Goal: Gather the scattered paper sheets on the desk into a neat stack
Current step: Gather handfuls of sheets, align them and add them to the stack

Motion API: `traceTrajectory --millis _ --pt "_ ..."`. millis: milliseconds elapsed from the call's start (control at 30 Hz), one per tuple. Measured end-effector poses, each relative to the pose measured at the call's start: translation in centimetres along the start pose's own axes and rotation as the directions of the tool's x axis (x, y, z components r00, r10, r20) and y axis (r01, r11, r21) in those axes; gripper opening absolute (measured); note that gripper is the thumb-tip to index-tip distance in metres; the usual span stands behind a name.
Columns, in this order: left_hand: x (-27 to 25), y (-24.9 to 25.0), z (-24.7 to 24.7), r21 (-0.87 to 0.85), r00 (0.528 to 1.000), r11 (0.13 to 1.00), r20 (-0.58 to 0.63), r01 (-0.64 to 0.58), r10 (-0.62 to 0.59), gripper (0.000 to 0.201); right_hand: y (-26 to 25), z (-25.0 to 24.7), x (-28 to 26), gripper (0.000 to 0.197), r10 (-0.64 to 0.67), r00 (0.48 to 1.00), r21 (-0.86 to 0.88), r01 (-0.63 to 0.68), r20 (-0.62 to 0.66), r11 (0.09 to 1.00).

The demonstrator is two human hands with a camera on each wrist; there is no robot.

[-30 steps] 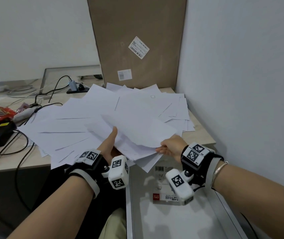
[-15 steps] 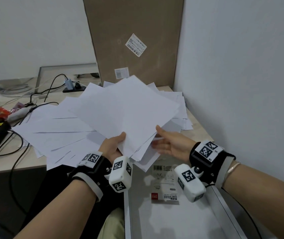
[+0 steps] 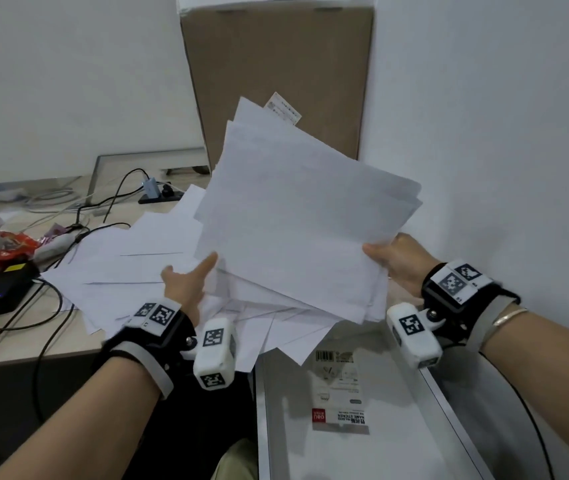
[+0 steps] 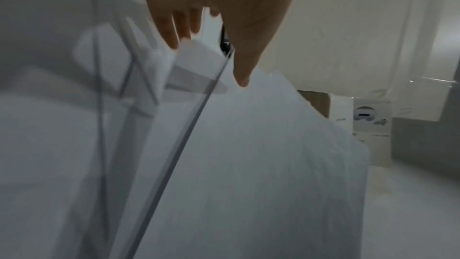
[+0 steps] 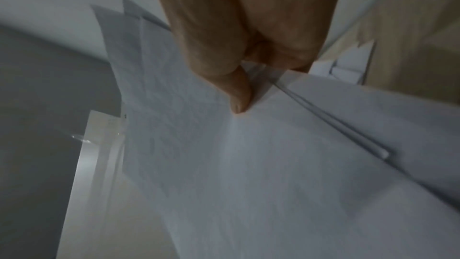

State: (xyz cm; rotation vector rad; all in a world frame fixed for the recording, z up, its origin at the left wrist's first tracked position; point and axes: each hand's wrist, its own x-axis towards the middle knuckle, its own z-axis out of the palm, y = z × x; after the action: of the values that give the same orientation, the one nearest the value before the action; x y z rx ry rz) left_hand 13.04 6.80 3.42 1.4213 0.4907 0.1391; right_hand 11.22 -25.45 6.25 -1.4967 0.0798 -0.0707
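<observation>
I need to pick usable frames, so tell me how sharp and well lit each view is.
Head view: evenly lit and mostly sharp, wide-angle bending at the edges, slight motion blur on the left hand. Left wrist view: dim, the lifted bundle of white paper sheets smeared by motion. Right wrist view: dim and soft, only the right hand pinching the sheets reads clearly.
</observation>
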Motion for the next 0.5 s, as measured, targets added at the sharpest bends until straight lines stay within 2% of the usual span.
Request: traceTrajectory --millis 67,133,200,267,367,433,500 --pt "0.9 1.6 -0.6 0.095 0.995 0.991 0.041 -0.098 0.095 0.111 -1.0 -0.9 0.1 0.031 0.000 0.998 -0.042 0.003 0.057 0.999" --pt "1.4 3.4 -0.8 0.133 0.976 0.974 0.140 -0.184 0.166 0.103 -1.8 -1.4 0.3 0.030 0.001 0.994 -0.109 0.010 0.108 0.994" --pt "1.5 5.0 -0.7 0.137 0.945 0.959 0.252 -0.247 0.207 0.087 -2.2 -1.6 0.6 0.029 -0.016 0.990 -0.156 0.038 0.141 0.987" --pt "1.6 6.2 -0.4 0.133 0.922 0.951 0.314 -0.280 0.228 0.063 -2.4 -1.8 1.0 0.026 -0.031 0.988 -0.146 0.054 0.155 0.988" --pt "1.7 6.9 0.0 0.100 0.915 0.932 0.253 -0.347 0.314 0.037 -2.4 -1.6 1.7 0.025 -0.060 0.990 -0.087 0.072 0.130 0.994" --pt "1.7 7.0 0.1 0.048 0.910 0.928 0.220 -0.370 0.352 0.034 -2.2 -1.3 2.0 0.041 -0.078 0.988 0.000 0.079 0.134 0.997" --pt "1.5 6.6 -0.1 0.061 0.912 0.933 0.242 -0.356 0.332 0.035 -1.4 -1.3 2.1 0.081 -0.061 0.986 0.063 0.052 0.157 0.997"
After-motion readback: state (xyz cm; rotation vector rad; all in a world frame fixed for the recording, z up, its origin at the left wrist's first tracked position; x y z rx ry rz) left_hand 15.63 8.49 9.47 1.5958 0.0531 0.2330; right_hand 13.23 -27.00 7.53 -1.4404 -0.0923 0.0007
